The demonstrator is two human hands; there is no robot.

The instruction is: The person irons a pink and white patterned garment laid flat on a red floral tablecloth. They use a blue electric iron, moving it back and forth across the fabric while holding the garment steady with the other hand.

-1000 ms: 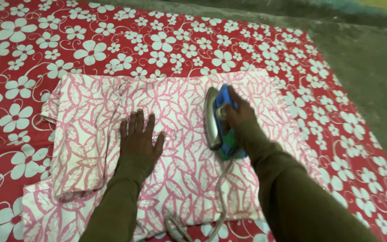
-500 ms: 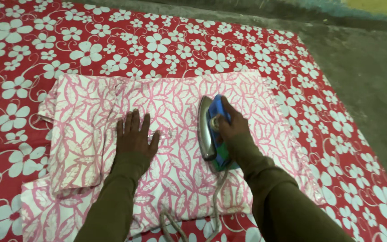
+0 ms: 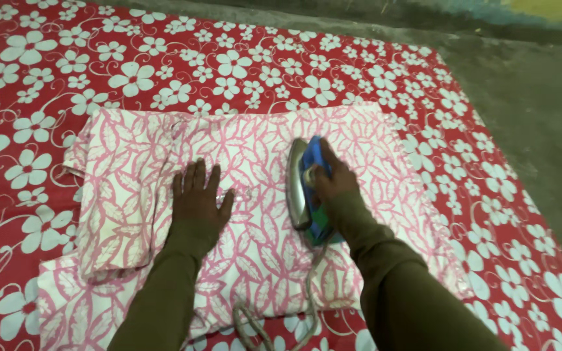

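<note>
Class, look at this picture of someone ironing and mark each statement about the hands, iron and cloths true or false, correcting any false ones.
1. The right hand grips the blue iron. True.
2. The left hand is lifted clear of the pink leaf-print cloth. False: it lies flat on it.
3. The iron's cord trails toward the person. True.
4. The red sheet under the cloth is striped. False: it bears white flowers.
</note>
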